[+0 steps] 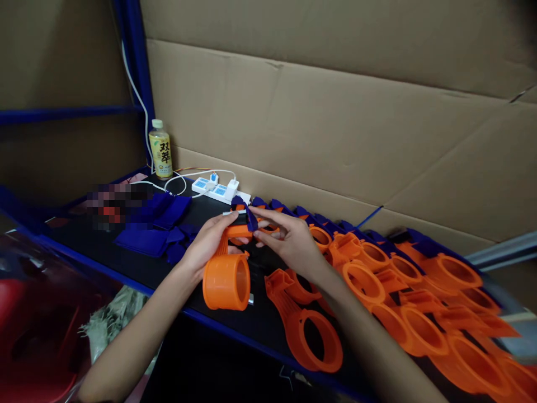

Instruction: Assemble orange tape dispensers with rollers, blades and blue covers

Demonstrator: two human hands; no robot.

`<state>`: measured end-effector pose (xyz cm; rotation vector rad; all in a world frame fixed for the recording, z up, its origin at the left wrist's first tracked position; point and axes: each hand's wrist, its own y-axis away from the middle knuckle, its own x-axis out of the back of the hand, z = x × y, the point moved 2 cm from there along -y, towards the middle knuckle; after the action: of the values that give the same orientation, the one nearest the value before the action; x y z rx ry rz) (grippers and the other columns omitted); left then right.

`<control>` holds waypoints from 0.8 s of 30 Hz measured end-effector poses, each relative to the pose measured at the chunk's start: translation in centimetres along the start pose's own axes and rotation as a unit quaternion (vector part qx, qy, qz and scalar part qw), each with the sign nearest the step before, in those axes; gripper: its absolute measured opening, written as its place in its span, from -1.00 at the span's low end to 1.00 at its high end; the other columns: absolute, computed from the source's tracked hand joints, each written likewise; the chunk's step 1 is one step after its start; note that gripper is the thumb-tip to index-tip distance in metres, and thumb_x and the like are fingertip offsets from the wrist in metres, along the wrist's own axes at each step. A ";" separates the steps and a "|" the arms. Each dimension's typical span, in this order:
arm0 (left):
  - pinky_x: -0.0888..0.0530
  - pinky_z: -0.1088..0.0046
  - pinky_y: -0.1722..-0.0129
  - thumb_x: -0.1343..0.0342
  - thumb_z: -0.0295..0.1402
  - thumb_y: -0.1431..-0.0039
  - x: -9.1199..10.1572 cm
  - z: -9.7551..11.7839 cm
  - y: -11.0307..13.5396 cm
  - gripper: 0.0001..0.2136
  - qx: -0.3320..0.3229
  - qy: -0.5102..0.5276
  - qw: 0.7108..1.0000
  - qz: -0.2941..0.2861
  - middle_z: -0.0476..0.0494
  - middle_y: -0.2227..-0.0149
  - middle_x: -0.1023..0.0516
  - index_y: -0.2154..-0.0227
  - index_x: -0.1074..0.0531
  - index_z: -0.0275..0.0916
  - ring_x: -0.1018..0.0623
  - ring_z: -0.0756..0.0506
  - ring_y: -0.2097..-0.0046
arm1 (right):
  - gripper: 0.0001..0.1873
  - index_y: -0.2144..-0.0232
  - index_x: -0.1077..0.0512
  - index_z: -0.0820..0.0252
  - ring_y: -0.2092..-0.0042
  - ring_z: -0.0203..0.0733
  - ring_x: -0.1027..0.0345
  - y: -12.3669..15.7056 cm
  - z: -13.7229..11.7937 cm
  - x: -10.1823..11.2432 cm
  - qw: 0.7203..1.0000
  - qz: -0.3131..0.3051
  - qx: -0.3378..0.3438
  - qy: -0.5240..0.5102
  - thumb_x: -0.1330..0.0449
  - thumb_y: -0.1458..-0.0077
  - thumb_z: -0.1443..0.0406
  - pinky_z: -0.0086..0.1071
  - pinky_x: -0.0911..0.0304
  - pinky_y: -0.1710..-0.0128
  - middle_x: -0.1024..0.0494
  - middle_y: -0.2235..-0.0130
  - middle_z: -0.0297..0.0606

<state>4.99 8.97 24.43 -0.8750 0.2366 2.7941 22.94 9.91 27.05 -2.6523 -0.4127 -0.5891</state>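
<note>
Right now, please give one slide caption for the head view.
The left hand holds an orange tape dispenser while the right hand touches its blue part.

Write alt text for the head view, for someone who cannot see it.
A person's left hand holds an orange tape dispenser above a black table, with the right hand at its blue flap. More orange dispensers lie at right, a white power strip behind, blue pieces and a yellow-labelled bottle at left.

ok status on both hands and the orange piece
Left hand gripping orange piece. Right hand at its blue part. Other orange pieces to the right.
</note>
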 end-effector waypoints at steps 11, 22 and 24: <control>-0.57 0.48 0.52 -0.30 -0.24 -0.16 0.1 -1.0 -0.3 -0.78 -0.010 0.026 0.999 0.043 -0.13 0.43 -0.61 0.24 -0.49 -0.26 -0.61 -0.06 0.46 | -0.59 -0.09 -0.55 0.02 0.20 -0.19 -0.55 -0.3 0.1 -0.8 0.999 0.050 -0.008 0.003 -0.27 -0.22 0.12 -0.25 -0.57 0.23 -0.64 0.02 -0.20; -0.61 0.38 0.49 -0.24 -0.18 -0.21 0.0 -1.0 -0.4 -0.71 0.022 0.009 1.000 0.019 -0.21 0.46 -0.62 0.16 -0.53 -0.31 -0.59 -0.10 0.49 | -0.52 -0.12 -0.51 -0.02 -0.06 -0.14 -0.53 0.3 -0.3 0.1 0.998 0.034 0.054 -0.004 -0.33 -0.14 0.34 -0.20 -0.55 -0.02 -0.51 -0.18 -0.22; -0.61 0.38 0.49 -0.24 -0.18 -0.20 0.0 -1.0 -0.2 -0.71 0.025 0.006 0.999 0.020 -0.21 0.46 -0.62 0.16 -0.52 -0.30 -0.59 -0.09 0.50 | -0.54 -0.11 -0.53 -0.06 -0.09 -0.13 -0.51 0.5 -1.0 0.2 0.990 0.025 0.107 0.085 -0.31 -0.16 0.37 -0.15 -0.53 -0.06 -0.52 -0.18 -0.25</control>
<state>5.57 8.98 23.61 -0.8858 0.3284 2.8067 22.93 9.11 27.84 -2.3796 -0.3380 -0.7081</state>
